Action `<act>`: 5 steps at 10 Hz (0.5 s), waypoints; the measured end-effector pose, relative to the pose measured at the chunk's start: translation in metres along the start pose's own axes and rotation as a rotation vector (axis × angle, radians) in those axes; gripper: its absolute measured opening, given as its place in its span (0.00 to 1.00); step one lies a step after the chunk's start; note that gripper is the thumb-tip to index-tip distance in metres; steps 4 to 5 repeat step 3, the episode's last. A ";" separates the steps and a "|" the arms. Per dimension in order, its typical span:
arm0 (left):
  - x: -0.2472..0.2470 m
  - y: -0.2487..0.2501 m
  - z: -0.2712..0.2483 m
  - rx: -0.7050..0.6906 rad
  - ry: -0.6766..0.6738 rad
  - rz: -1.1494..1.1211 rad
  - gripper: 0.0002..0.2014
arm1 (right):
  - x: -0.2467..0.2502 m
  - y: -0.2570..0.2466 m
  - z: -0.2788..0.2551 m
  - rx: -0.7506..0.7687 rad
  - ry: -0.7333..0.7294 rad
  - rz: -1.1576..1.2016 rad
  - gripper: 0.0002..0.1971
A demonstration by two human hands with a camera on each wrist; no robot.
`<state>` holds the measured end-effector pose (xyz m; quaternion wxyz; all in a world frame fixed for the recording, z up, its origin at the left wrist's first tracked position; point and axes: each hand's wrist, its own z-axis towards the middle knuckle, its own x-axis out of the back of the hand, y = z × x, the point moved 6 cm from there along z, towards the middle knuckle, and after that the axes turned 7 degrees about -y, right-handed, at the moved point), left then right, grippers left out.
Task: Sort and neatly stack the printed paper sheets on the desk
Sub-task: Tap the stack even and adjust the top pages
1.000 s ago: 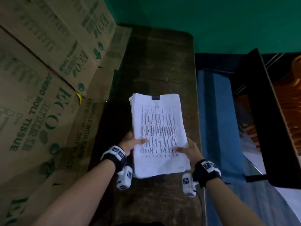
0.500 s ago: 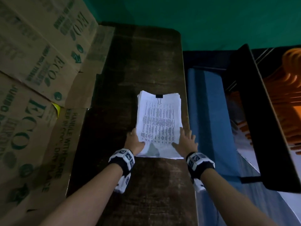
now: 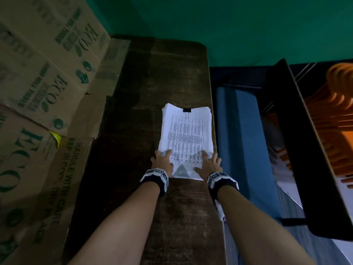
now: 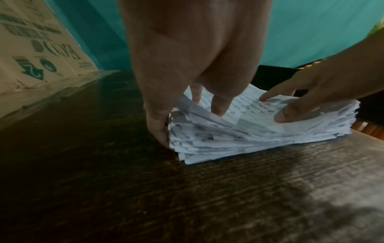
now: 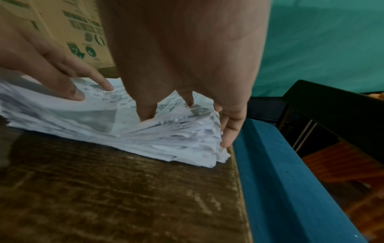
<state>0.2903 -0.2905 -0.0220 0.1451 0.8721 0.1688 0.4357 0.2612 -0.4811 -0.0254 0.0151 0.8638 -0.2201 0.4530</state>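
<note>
- Where the dark wooden tabletop [image 3: 158, 79] runs along its right edge, the stack of printed paper sheets [image 3: 188, 134] lies flat, its right side close to that edge.
- A black binder clip [image 3: 187, 110] sits at the middle of the stack's far edge.
- The left hand [image 3: 162, 163] is at the near left corner of the stack: fingers spread and fairly straight, fingertips on the top sheet, one finger down the left side of the pile in the left wrist view.
- The right hand [image 3: 208, 165] is at the near right corner: fingers spread, tips pressing on the top sheet, the outer finger against the right side of the pile in the right wrist view.
- Neither hand curls round the paper; both rest on it and against its sides.
- The near edges of the sheets look ragged and uneven, and the top sheet is creased between the hands.
- Cardboard boxes [image 3: 44, 77] printed "ECO" stand along the left of the tabletop.
- A blue surface [image 3: 246, 142] lies just beside the tabletop's right edge, lower down.
- A green wall [image 3: 229, 25] is behind.
</note>
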 end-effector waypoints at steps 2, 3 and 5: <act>-0.001 0.006 0.005 0.007 0.018 0.000 0.27 | 0.007 0.000 0.006 0.011 -0.028 -0.014 0.38; 0.005 0.009 0.002 0.046 0.020 0.022 0.27 | 0.011 0.001 0.005 0.014 -0.022 -0.038 0.38; 0.005 0.009 0.002 0.046 0.020 0.022 0.27 | 0.011 0.001 0.005 0.014 -0.022 -0.038 0.38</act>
